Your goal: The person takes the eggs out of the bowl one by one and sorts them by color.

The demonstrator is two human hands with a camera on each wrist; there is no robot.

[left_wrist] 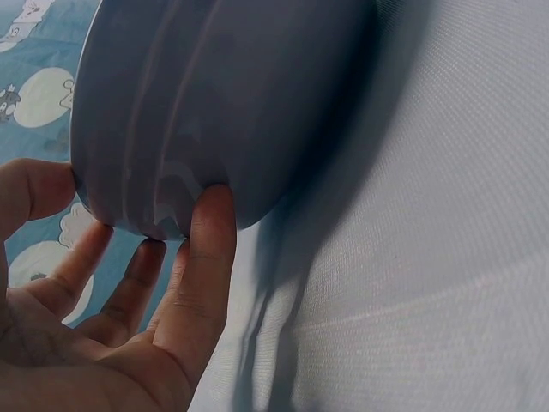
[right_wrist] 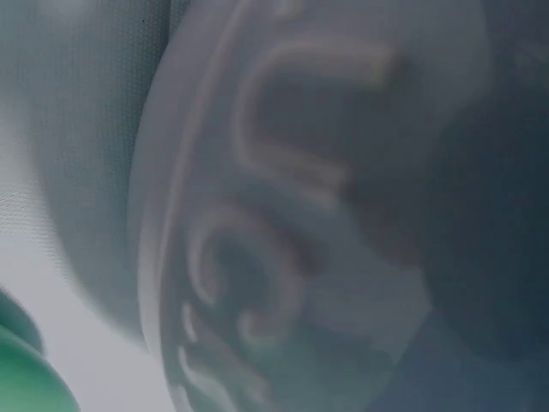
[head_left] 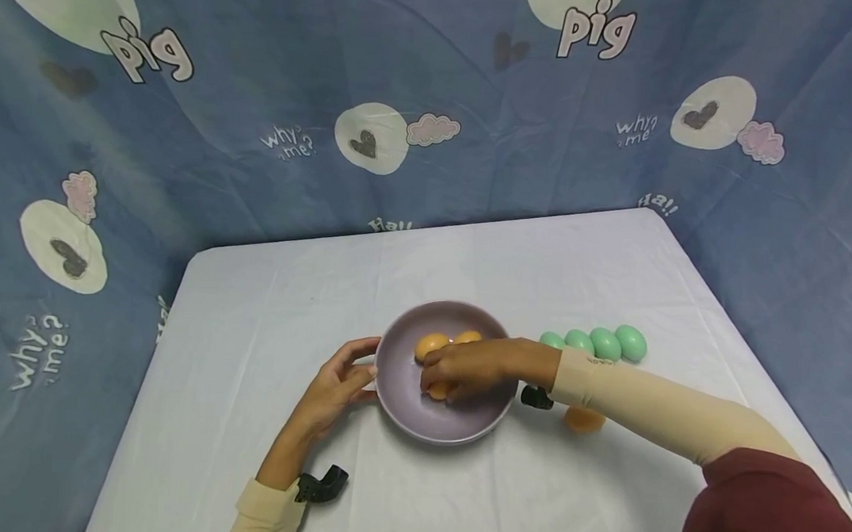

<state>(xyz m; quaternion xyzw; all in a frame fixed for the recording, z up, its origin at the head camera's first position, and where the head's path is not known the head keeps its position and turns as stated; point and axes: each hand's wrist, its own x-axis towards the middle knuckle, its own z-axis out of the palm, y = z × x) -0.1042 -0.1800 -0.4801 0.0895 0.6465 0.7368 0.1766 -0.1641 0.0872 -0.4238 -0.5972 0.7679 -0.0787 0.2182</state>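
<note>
A mauve bowl (head_left: pixel 438 433) stands on the white-covered table. My left hand (head_left: pixel 335 387) holds it at the left side, thumb near the rim and fingertips against the outer wall; in the left wrist view, the hand (left_wrist: pixel 129 318) has its fingers spread along that wall. Reaching over the right rim, my right hand (head_left: pixel 473 369) has curled fingers around an orange egg (head_left: pixel 439 390) inside the bowl. Two more orange eggs, one left (head_left: pixel 431 348) and one behind the hand (head_left: pixel 469 336), lie there. The right wrist view shows only the bowl's side (right_wrist: pixel 283 257), without the fingers.
Several green eggs (head_left: pixel 606 344) lie in a row right of the bowl, partly behind the right forearm. Another orange egg (head_left: pixel 584 420) sits on the white tablecloth (head_left: pixel 289 292) just below that forearm. A blue patterned curtain (head_left: pixel 263 76) hangs around the table.
</note>
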